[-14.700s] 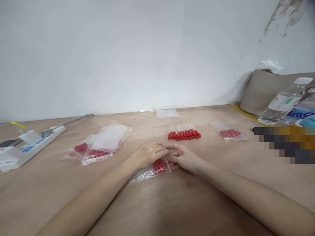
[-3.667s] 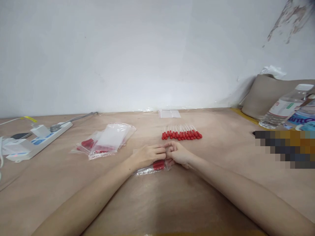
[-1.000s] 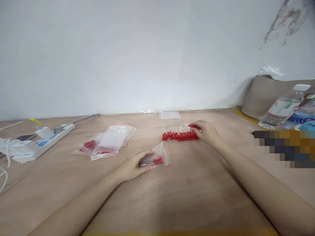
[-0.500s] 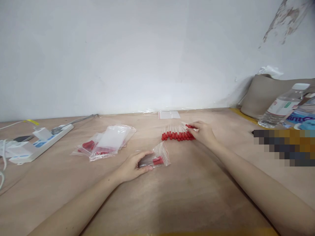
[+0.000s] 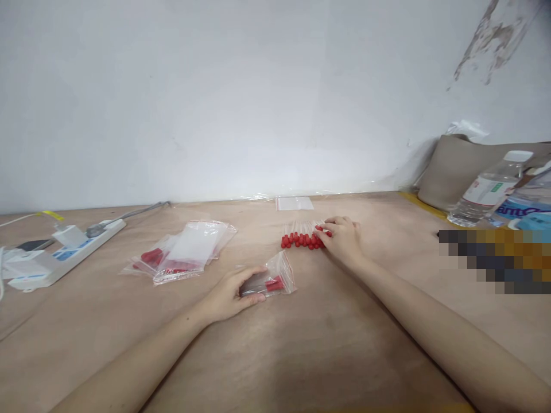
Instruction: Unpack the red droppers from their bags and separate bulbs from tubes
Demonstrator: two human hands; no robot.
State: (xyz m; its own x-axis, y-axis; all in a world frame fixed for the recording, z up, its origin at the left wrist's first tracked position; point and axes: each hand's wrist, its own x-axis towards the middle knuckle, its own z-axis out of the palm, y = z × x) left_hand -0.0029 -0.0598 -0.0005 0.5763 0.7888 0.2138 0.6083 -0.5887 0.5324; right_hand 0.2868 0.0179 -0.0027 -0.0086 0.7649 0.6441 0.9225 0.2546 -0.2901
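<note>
My left hand (image 5: 235, 295) lies on the table, its thumb and fingers curved around a clear zip bag (image 5: 282, 267). Inside that bag are a few droppers with red bulbs (image 5: 274, 283), their tubes pointing toward my palm. Further off, a row of glass droppers (image 5: 301, 238) lies side by side, clear tubes pointing away and red bulbs nearest me. Over the right end of the row, my right hand (image 5: 344, 240) has its fingers closed on a red-bulbed dropper (image 5: 319, 228). The fingers partly cover the droppers there.
Left of my left hand lies a pile of zip bags (image 5: 196, 244), some with red bulbs inside. Another flat zip bag (image 5: 295, 203) rests near the wall. A power strip (image 5: 69, 252) with plugs is at far left. A water bottle (image 5: 488, 189) stands at right beside a grey-brown container (image 5: 443, 172).
My right hand has moved slightly left and closer in along the dropper row. My left hand keeps its place around the bag. The whole view has shifted a little.
</note>
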